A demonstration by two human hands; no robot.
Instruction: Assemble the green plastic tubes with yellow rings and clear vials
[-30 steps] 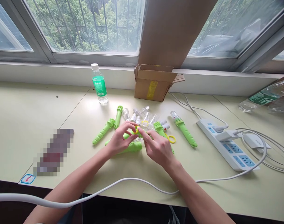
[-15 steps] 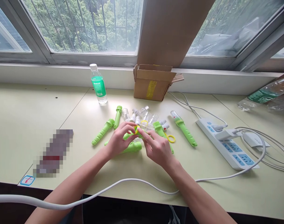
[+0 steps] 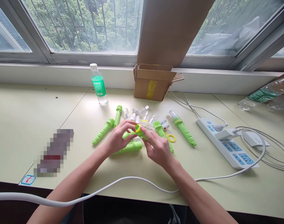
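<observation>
My right hand grips a green plastic handle whose open end points up and left, with a yellow ring sitting on that end. My left hand pinches the ring at the handle's mouth with fingertips. Both hands meet over a pile of parts on the pale green table: several green handles, clear plastic tubes and a loose yellow ring. One green handle with a clear tip lies to the right of the pile.
A green-labelled water bottle and an open cardboard box stand by the window sill. A white power strip with plugs and cables lies at right. A white cable crosses the near edge. A pixelated object lies at left.
The green handle has been lifted and tilted so that its ringed end shows. My left fingers stay on the yellow ring at its mouth.
</observation>
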